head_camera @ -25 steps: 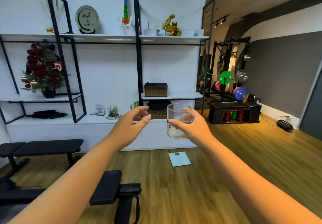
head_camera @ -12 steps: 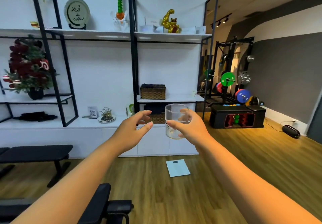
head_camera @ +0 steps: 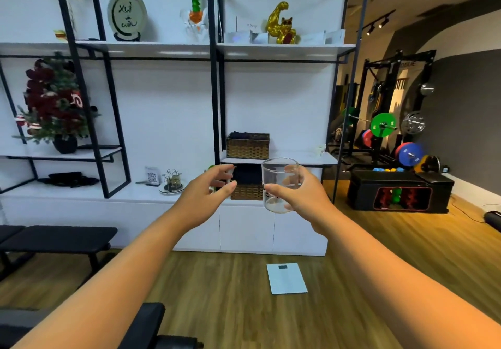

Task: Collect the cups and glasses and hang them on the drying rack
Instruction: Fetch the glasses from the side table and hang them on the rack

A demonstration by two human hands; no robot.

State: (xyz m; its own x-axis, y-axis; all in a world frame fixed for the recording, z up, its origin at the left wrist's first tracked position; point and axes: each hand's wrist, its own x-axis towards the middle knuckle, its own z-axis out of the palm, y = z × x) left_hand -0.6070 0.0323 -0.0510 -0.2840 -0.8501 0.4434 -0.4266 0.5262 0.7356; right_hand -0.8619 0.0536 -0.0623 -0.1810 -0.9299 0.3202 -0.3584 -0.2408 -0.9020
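R hand [head_camera: 303,199] has its fingers [head_camera: 278,189] wrapped round a clear glass [head_camera: 280,184], thumb across the near side, other digits seen thru the wall on the far side. Glass is upright, held in mid-air at arm's length, rim level; looks empty, tho a little shine at the base could be water, can't tell. L hand [head_camera: 202,199] is just beside the glass, to its left, not touching: fingers spread & curved, thumb pointing toward the glass, nothing in it.

Behind the L fingertips, well apart, a small drying rack [head_camera: 172,182] w/ thin wire pegs stands on a round saucer on the white table [head_camera: 81,192] that runs along the wall. Can't tell whether anything hangs on it, too small. Just left of the rack is a card w/ a QR code [head_camera: 151,176].

Straight behind the glass: a woven basket [head_camera: 248,145] on a short shelf, and a 2nd basket under it, partly hidden by the hands. Higher up, top shelf carries a gold cat figure [head_camera: 282,24] & a round plate w/ writing [head_camera: 127,15]. Far left of the hands, a red flower arrangement [head_camera: 53,104] in a dark pot.

Below the R wrist, a pale flat scale [head_camera: 286,278] lies on the wood floor. Far right, gym rack w/ coloured weight plates [head_camera: 382,125].
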